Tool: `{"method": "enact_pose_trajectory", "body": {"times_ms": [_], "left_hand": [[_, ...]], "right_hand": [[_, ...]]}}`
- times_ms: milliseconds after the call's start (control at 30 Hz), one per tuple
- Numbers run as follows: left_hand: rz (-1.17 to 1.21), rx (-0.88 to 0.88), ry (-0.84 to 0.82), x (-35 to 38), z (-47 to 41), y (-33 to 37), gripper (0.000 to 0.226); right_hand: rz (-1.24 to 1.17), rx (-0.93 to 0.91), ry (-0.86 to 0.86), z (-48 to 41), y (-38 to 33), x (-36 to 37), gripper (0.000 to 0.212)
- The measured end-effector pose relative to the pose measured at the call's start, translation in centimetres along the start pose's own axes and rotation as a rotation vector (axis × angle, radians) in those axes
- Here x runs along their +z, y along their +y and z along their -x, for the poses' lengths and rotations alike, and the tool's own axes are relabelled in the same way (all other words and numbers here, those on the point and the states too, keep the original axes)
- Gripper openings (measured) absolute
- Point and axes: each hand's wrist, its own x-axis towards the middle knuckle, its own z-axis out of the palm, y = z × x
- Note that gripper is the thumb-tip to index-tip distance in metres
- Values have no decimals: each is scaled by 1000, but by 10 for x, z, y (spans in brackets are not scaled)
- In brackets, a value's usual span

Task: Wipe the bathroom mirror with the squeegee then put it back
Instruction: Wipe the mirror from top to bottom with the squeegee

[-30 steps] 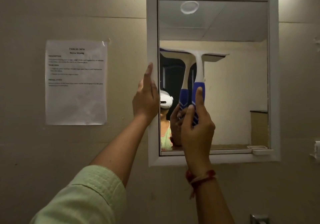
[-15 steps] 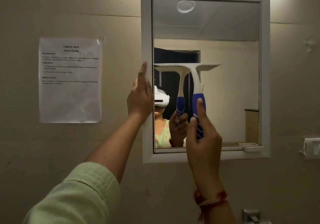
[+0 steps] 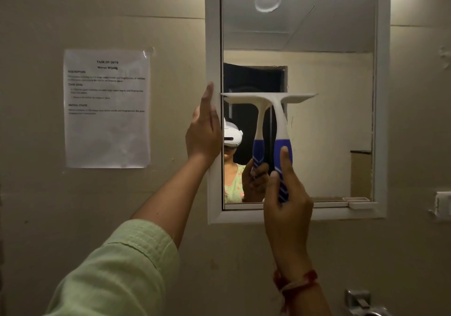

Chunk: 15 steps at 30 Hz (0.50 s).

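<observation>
The right hand (image 3: 288, 201) grasps the squeegee (image 3: 280, 130) against the mirror (image 3: 329, 120); the left hand (image 3: 203, 132), released, rests flat on its frame (image 3: 213, 35).

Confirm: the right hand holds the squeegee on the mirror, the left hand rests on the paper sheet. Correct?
No: the head view shows the left hand on the mirror frame, not the paper sheet. The right hand does hold the squeegee.

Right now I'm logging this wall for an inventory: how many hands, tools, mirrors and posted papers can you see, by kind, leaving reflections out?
hands: 2 (left hand, right hand)
squeegee: 1
mirror: 1
paper notice: 1
Total: 5
</observation>
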Motion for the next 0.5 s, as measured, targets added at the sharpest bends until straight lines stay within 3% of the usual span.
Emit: {"method": "enact_pose_trajectory", "body": {"times_ms": [300,500], "left_hand": [[15,9,10,2,0,-2,43],[8,8,15,1,-1,-3,43]], "right_hand": [[14,49,-48,48,10,-2,51],[-13,46,-16,4,-8,-6,47]]}}
